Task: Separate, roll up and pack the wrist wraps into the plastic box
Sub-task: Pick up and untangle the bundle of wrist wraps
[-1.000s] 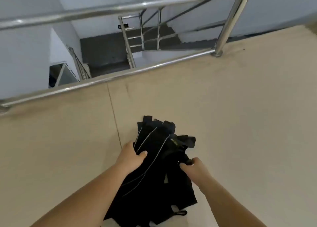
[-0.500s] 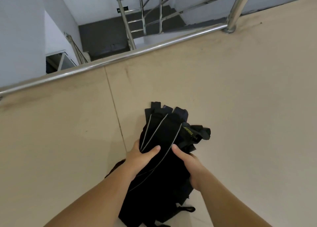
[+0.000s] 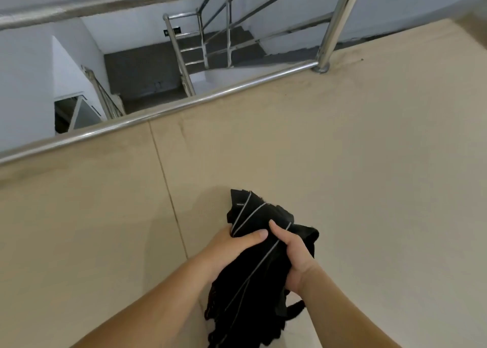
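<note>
left hand [image 3: 233, 243] and right hand [image 3: 296, 254] both clutch the bundled black wrist wraps [image 3: 250, 282] above tiled floor [image 3: 342, 163]; steel railing [image 3: 168, 109] far.

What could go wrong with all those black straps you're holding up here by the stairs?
The wrist wraps are bunched together in the left hand and right hand, so loose ends hanging below might snag or slip out. A dropped wrap could perhaps slide under the railing into the stairwell.
</note>
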Available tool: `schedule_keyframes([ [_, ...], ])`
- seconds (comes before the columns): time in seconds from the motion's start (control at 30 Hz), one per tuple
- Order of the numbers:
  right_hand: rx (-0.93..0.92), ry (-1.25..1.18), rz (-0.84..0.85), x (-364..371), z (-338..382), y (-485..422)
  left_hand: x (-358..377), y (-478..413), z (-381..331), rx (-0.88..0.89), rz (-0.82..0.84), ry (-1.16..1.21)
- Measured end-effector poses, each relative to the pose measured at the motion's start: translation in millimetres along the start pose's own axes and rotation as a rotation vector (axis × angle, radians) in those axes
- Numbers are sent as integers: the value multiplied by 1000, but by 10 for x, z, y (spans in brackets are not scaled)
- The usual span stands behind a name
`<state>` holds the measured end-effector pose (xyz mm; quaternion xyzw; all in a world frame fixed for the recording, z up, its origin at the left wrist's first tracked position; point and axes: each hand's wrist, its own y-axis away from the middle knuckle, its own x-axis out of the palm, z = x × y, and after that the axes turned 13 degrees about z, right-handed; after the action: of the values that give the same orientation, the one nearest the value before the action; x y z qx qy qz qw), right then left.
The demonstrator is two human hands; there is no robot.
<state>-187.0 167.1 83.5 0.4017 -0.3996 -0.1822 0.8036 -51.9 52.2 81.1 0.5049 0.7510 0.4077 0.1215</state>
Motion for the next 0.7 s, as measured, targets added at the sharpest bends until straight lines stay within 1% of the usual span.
schedule_keyframes([
  [0.07,-77,-34,60,183,306,304,46,259,-420,91,-15,-73],
  [0.17,-181,-11,122,516,731,915,206,852,-1074,213,6,-178],
  [0.33,-276,-10,147,1197,1372,2387,774,2087,-2231,361,30,-245],
  [0.43,-326,18,141,1615,1773,3430,1215,2958,-2999,388,90,-243],
  [0.57,-398,68,149,2130,2167,4891,1859,4084,-3827,409,216,-148],
  [0.63,-475,133,86,2358,2274,5637,2202,4592,-4129,381,243,-95],
  [0.7,-558,170,-33,2525,2297,6321,2541,5028,-4354,336,303,-78],
])
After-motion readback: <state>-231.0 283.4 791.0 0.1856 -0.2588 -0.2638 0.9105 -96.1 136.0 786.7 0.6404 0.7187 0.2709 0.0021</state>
